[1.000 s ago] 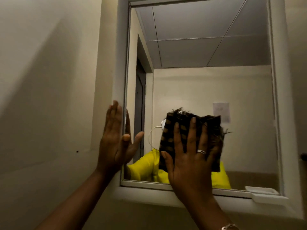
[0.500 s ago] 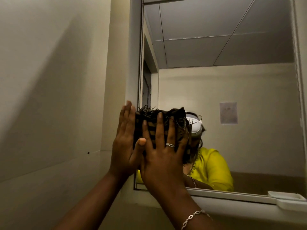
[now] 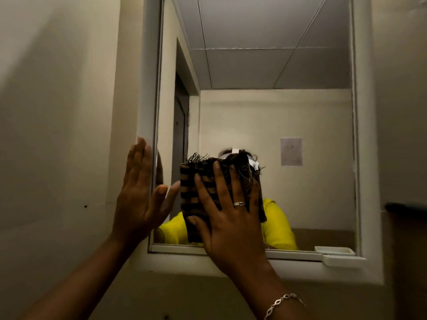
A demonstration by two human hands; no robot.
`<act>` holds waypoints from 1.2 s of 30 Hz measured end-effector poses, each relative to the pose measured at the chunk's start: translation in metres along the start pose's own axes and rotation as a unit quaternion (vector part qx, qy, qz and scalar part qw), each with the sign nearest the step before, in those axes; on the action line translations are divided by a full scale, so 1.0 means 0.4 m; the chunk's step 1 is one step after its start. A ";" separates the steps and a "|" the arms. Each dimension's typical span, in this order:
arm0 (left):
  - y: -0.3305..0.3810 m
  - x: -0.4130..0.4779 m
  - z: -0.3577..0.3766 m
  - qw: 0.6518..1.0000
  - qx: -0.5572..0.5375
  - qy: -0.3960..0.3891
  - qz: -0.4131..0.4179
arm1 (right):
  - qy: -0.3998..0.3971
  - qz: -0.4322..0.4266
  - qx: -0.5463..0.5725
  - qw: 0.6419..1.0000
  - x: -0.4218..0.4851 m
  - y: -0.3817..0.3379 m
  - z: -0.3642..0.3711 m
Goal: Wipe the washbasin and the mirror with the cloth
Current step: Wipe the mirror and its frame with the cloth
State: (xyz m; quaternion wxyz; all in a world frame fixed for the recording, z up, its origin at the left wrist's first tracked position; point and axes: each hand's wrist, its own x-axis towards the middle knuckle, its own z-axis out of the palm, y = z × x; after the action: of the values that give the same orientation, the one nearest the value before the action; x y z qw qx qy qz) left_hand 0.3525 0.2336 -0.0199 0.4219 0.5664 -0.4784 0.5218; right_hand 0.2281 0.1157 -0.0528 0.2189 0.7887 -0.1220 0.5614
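Note:
A white-framed mirror [image 3: 265,112] hangs on the wall ahead. My right hand [image 3: 228,218] lies flat on a folded dark brown striped cloth [image 3: 196,190] with a frayed top edge and presses it against the lower left part of the glass. My left hand [image 3: 138,195] rests open and flat on the mirror's left frame, thumb touching the glass. The washbasin is out of view.
A small white ledge [image 3: 342,258] sticks out at the frame's lower right corner. A dark rail [image 3: 406,207] juts from the right wall. A plain cream wall [image 3: 57,135] fills the left. The glass reflects a person in yellow, a ceiling and a door.
My right hand slid the cloth left to the mirror's left edge, then back right toward the lower middle. My left hand stayed on the left frame.

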 end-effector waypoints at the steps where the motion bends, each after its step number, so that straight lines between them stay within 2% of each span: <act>1: 0.002 -0.008 0.001 1.000 0.012 0.001 0.003 | 0.001 0.002 -0.002 1.000 -0.007 0.017 -0.005; 10: -0.022 -0.058 0.017 0.995 0.103 0.006 0.020 | 0.008 0.039 -0.032 0.999 -0.065 0.175 -0.060; 14: -0.092 -0.072 0.049 0.989 0.142 0.019 0.028 | 0.009 0.059 -0.043 0.997 -0.085 0.248 -0.083; 19: -0.187 -0.087 0.120 0.957 0.275 -0.052 -0.081 | 0.008 0.082 -0.061 0.995 -0.102 0.317 -0.104; 21: -0.191 -0.104 0.106 0.965 0.255 -0.046 -0.046 | 0.011 0.085 -0.063 0.994 -0.107 0.326 -0.106; 23: -0.167 -0.117 0.079 0.983 0.185 -0.009 -0.004 | 0.015 0.088 -0.061 0.994 -0.109 0.327 -0.106; 28: -0.065 -0.114 0.042 0.995 0.103 0.009 0.015 | 0.018 0.113 -0.064 0.991 -0.114 0.309 -0.104; 33: -0.079 -0.115 0.046 0.995 0.098 0.013 0.010 | 0.022 0.165 -0.079 0.983 -0.121 0.248 -0.084; 36: -0.148 -0.128 0.074 0.989 0.147 0.006 -0.016 | 0.015 0.178 -0.093 0.980 -0.116 0.210 -0.070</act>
State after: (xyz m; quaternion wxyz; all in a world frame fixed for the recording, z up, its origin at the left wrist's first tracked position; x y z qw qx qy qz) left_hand 0.4162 0.2209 -0.0725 0.3458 0.6265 -0.3849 0.5829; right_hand 0.1523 0.0533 -0.0712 0.1902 0.7220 -0.3088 0.5891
